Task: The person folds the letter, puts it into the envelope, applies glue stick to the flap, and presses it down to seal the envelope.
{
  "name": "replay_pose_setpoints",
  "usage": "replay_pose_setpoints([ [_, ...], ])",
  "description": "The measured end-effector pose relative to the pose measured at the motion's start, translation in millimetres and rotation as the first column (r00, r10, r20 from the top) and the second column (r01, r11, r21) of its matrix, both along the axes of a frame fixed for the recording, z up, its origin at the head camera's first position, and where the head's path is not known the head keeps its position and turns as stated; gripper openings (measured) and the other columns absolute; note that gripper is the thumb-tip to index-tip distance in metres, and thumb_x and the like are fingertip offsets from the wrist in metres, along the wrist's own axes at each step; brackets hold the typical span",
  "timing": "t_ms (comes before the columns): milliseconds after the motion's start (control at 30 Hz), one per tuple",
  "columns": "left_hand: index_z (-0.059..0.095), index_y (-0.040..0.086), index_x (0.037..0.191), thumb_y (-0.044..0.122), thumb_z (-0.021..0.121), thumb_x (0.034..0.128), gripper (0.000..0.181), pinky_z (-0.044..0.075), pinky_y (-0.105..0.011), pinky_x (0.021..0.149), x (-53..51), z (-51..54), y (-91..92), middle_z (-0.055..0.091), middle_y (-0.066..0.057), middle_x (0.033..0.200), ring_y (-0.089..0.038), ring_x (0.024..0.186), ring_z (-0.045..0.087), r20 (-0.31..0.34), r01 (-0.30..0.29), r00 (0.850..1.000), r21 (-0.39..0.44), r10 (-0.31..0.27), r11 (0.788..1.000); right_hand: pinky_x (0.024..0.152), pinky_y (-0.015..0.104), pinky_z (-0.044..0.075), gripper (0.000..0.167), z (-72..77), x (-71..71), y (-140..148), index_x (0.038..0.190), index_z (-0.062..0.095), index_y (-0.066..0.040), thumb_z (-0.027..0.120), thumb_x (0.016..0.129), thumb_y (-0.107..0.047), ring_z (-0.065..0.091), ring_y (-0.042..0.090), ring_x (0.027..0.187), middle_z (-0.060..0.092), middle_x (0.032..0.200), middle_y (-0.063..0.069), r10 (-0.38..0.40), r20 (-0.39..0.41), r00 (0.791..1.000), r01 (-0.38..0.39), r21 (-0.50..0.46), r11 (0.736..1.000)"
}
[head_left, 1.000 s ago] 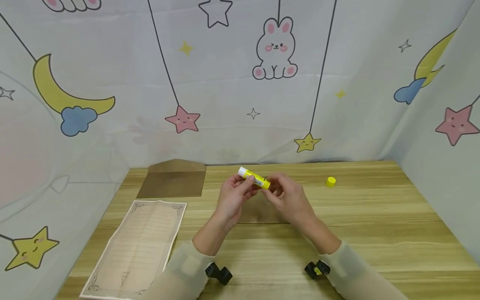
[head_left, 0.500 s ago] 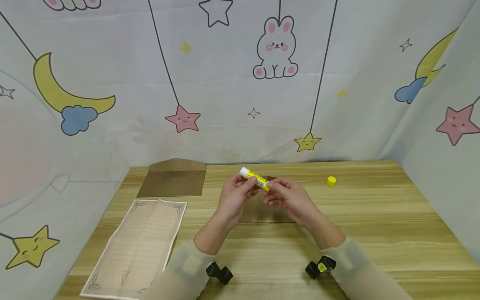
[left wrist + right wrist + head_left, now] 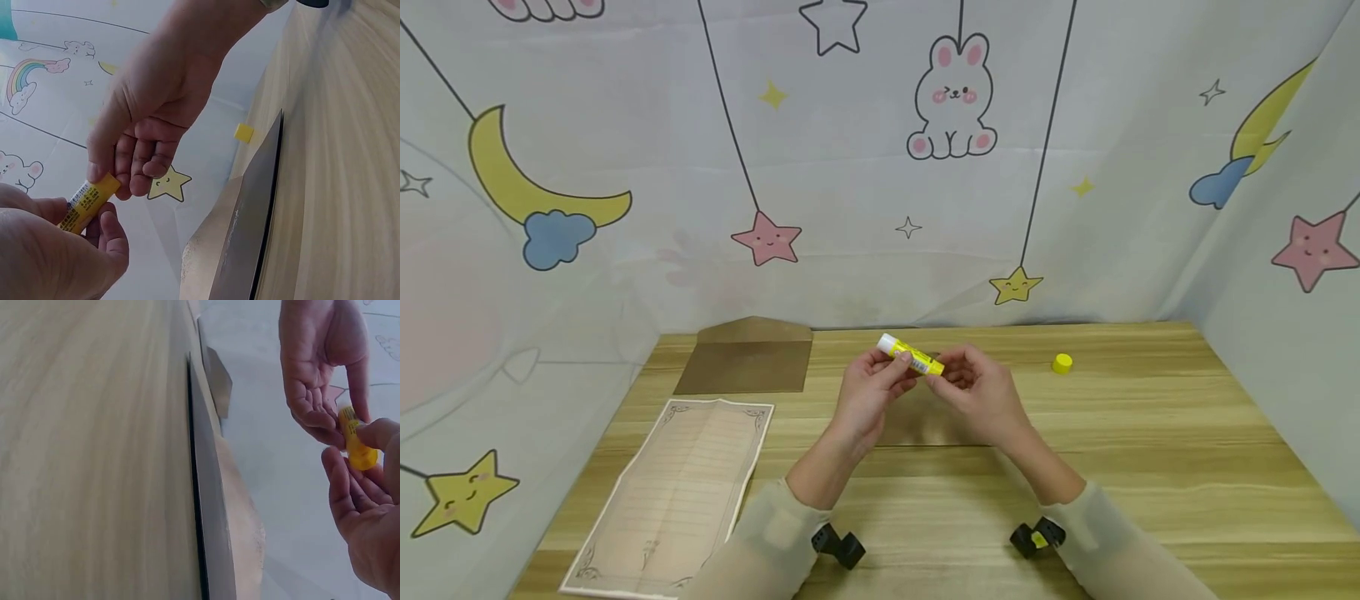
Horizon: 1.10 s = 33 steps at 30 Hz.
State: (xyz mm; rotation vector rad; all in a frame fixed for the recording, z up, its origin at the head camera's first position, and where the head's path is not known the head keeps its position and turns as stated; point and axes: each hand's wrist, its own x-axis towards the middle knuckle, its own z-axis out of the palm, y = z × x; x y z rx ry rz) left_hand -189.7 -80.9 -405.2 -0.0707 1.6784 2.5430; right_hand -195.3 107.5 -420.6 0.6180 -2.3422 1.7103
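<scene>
Above the middle of the table, my left hand (image 3: 867,392) holds a yellow glue stick (image 3: 917,358) between thumb and fingers. The stick tilts, its white end up and to the left. My right hand (image 3: 988,396) pinches the lower yellow end with thumb and forefinger. Both hands meet on the glue stick (image 3: 87,203) in the left wrist view; the glue stick (image 3: 355,440) appears at the right in the right wrist view. Beneath the hands lies a brown envelope (image 3: 917,425), partly hidden by them. A yellow cap (image 3: 1062,363) stands apart on the table to the right.
At the back left lies another brown envelope (image 3: 741,367) with its flap raised. In front of it is a creased, lined letter sheet (image 3: 673,492) with a decorated border. A patterned curtain (image 3: 850,167) stands behind the wooden table (image 3: 1150,467).
My right hand's fingers have shifted about the glue stick's lower end, turning inward and then back out. The left hand keeps its hold almost still.
</scene>
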Motion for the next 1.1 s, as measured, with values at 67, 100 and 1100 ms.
replay_pose_setpoints([
  [67, 0.058, -0.007, 0.123, 0.009, 0.07, 0.1041, 0.028, 0.059, -0.029, 0.087, 0.4, 0.1, 0.5, 0.071, -0.014, 0.111, -0.019, 0.099, 0.072, -0.001, 0.003, 1.0, 0.0, -0.003, 1.0, 0.073, 0.037, 0.064, 0.019, 0.0, -1.4, 1.6, 0.112, 0.068, 0.003, 0.078, 0.098, -0.005, 0.073, 0.021, 0.079, 0.074, 0.097, 0.019, 0.049, 0.144, 0.988, -0.033, -0.112, 0.993],
  [100, 0.058, -0.007, 0.123, 0.009, 0.07, 0.104, 0.028, 0.059, -0.029, 0.087, 0.6, -0.1, 0.8, 0.071, -0.014, 0.111, -0.019, 0.099, 0.072, -0.002, 0.005, 1.0, -0.001, -0.005, 1.0, 0.074, 0.038, 0.064, 0.018, -0.2, -2.3, 2.4, 0.112, 0.067, 0.004, 0.075, 0.1, -0.007, 0.074, 0.021, 0.079, 0.074, 0.098, 0.022, 0.081, 0.225, 0.971, -0.041, -0.175, 0.984],
  [1100, 0.056, -0.005, 0.137, 0.012, 0.075, 0.1008, 0.044, 0.057, -0.038, 0.099, -0.4, 3.0, -1.9, 0.067, -0.018, 0.125, -0.023, 0.106, 0.071, -0.015, 0.042, 0.999, -0.154, -0.045, 0.987, 0.08, 0.031, 0.062, 0.027, 21.8, -8.9, 26.0, 0.128, 0.057, -0.004, 0.069, 0.106, -0.014, 0.073, 0.019, 0.09, 0.069, 0.111, 0.012, 0.095, 0.39, 0.916, 0.075, -0.398, 0.914],
])
